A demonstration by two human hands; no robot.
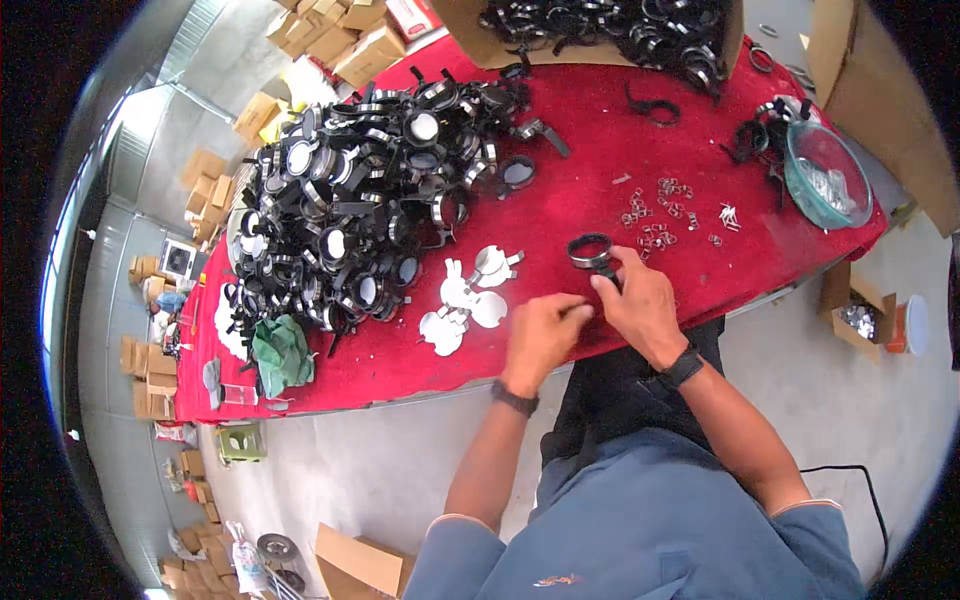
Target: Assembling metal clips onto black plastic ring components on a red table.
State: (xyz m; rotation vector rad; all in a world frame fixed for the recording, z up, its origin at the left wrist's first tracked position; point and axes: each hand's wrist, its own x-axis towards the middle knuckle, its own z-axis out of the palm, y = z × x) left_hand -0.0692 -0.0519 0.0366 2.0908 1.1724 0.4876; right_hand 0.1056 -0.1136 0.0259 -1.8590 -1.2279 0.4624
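My right hand [643, 312] grips a round black ring with a silvery band [589, 251] by its short black tab, holding it above the red cloth near the table's front edge. My left hand [541, 340] is just to its left, apart from the ring, fingers curled and thumb against the forefinger; whatever they may hold is too small to make out. White discs with tabs [458, 292] lie left of my left hand. Beyond my right hand are scattered small metal clips [657, 237] and a little bunch of white sticks [729, 216].
A large heap of similar black rings [385, 150] covers the table's left side, with a green cloth [283, 353] in front. An open carton [470, 40] of rings stands at the back. A clear greenish bowl [797, 190] sits near the right edge; an open box [845, 300] is below.
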